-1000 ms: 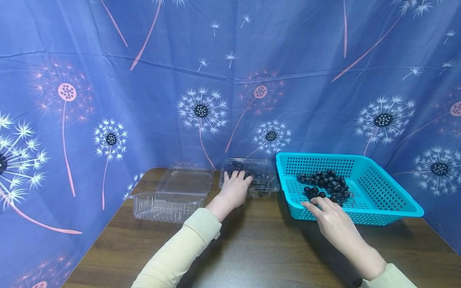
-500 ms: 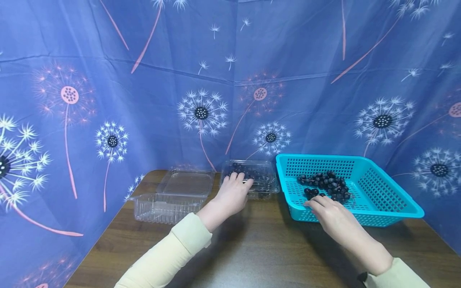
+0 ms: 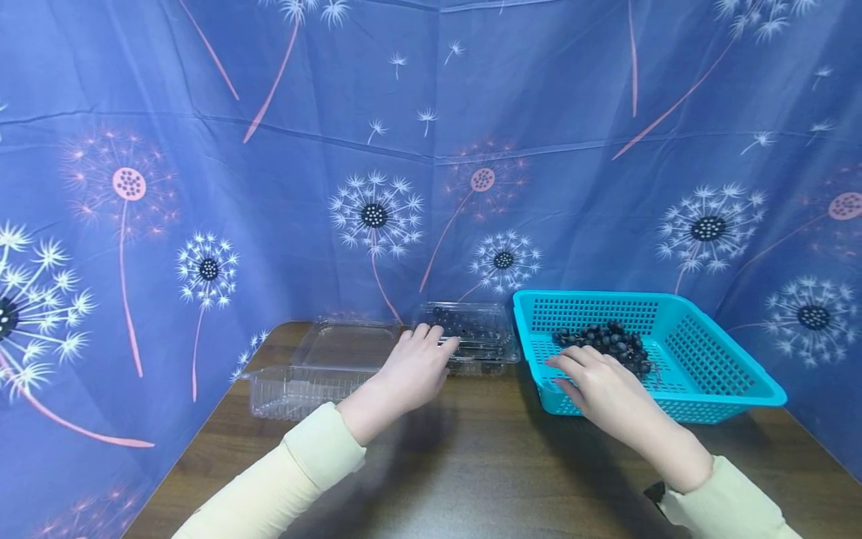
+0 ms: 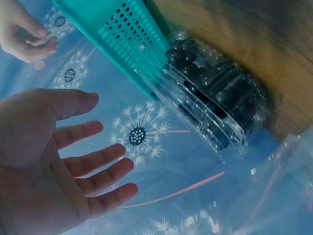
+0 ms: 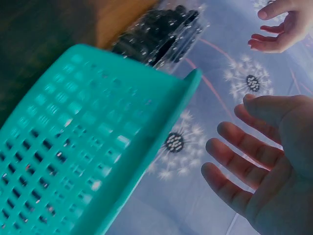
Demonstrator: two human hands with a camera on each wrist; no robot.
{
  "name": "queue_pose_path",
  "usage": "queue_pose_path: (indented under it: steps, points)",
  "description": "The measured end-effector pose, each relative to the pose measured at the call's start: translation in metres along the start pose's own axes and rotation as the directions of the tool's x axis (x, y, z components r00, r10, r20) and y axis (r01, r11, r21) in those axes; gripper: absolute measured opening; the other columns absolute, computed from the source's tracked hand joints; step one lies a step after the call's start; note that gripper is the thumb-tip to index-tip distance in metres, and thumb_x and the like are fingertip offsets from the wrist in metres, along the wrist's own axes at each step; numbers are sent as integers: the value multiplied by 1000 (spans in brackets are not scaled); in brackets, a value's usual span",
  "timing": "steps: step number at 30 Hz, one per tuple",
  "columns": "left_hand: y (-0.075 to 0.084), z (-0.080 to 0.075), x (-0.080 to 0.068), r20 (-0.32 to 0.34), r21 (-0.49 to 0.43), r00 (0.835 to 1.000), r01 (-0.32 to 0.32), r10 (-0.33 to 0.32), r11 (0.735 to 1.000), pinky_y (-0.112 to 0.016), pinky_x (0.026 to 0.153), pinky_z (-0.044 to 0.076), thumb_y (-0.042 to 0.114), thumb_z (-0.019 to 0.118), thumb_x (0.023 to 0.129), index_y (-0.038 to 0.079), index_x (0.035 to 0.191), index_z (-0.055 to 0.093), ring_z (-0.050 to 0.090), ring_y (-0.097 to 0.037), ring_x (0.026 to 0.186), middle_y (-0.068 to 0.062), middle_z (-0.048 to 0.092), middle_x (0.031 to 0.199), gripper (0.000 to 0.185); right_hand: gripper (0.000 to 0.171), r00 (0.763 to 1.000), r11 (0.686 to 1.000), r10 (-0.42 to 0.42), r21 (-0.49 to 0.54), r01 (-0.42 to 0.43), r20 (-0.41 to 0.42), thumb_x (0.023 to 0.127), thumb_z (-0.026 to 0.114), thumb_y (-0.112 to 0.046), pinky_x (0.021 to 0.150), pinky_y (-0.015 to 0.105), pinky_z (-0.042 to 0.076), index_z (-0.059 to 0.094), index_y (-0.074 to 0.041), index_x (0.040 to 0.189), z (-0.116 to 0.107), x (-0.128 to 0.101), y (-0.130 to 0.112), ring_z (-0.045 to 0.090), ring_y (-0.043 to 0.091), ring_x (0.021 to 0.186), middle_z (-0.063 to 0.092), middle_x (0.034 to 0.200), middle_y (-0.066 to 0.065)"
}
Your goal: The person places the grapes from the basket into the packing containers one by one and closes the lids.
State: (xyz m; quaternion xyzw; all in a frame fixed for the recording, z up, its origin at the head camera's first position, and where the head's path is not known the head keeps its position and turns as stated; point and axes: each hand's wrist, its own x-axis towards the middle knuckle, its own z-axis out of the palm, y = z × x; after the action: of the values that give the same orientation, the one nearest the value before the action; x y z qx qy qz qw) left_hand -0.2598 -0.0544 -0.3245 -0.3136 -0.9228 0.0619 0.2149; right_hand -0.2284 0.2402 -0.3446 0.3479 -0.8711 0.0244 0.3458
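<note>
My left hand (image 3: 412, 370) hovers in front of a clear plastic clamshell box (image 3: 481, 333) filled with dark grapes, whose lid is down. In the left wrist view that hand (image 4: 54, 161) has its fingers spread and holds nothing, apart from the box (image 4: 210, 93). Above the near rim of a turquoise plastic basket (image 3: 717, 367) is my right hand (image 3: 606, 389). Its fingers, relaxed and holding nothing, show in the right wrist view beside the basket's wall (image 5: 98, 112). Dark grapes (image 3: 619, 344) lie in the basket, partly hidden behind the right hand.
Left of the filled box stands a second clear clamshell (image 3: 306, 393) with its lid (image 3: 350, 344) folded back. Everything rests on a brown wooden table (image 3: 485, 464). A blue cloth (image 3: 289, 195) with dandelion prints hangs right behind the boxes and basket.
My left hand has drawn back from the filled box, to the left and nearer to me. My right hand has shifted slightly left and up, off the grapes.
</note>
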Motion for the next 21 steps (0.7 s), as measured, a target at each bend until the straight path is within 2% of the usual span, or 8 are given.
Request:
queue_pose_path:
  steps: [2,4,6,7,14,17,19,21]
  points:
    - [-4,-2,-4,-18,0,1000,-8,8,1000,-39,76,45,27,66,84,16,121,55,51,-27,100,-8,56,110,40,30,1000,1000,2,10,-2,-1,89,64,-33,65,37,53,67,-7,104,0,5,-4,61,21,84,65,95,5]
    - [-8,-5,-9,-38,8,999,-18,18,1000,-39,76,45,27,67,84,15,121,55,52,-27,100,-8,56,110,41,45,1000,1000,-1,17,1,-3,97,42,-45,65,37,52,66,-7,104,0,11,-9,60,21,84,64,95,5]
    - [-11,-6,-15,-59,20,998,-26,27,999,-38,74,45,27,68,83,14,119,55,52,-27,99,-8,56,108,41,62,1000,1000,-1,21,2,-6,96,20,-50,66,36,53,66,-8,105,1,16,-13,59,20,83,64,95,4]
    - [-13,-7,-18,-69,26,997,-29,30,999,-37,74,45,27,68,82,14,118,56,52,-27,98,-8,56,107,41,63,1000,1000,0,27,0,-9,96,19,-50,66,36,53,66,-8,105,2,18,-16,59,20,83,64,95,4]
    - [-26,-6,-40,-142,21,989,-31,33,999,-38,69,45,23,67,82,12,110,57,54,-27,93,-8,58,102,32,52,1000,997,26,75,-25,-8,98,30,-46,74,37,54,65,-9,105,7,29,-32,62,18,88,64,98,3]
    - [-32,-4,-48,-180,2,984,-19,19,1000,-39,68,46,22,68,82,11,108,57,54,-27,91,-9,58,101,30,36,998,993,68,94,-67,-5,97,47,-40,76,36,55,65,-9,105,11,32,-39,62,18,90,65,98,2]
    - [-37,-4,-54,-192,-6,981,-5,4,1000,-40,69,47,22,69,80,11,109,58,55,-28,92,-9,58,102,33,26,995,989,103,107,-101,-7,92,59,-32,76,36,55,65,-10,105,13,34,-44,63,18,92,65,98,1]
    - [-41,-3,-60,-194,-14,981,15,-18,1000,-40,71,47,22,71,79,11,111,57,55,-28,94,-10,58,104,37,24,990,983,138,125,-135,-13,86,68,-24,74,35,56,65,-10,105,15,35,-50,63,18,94,65,99,1]
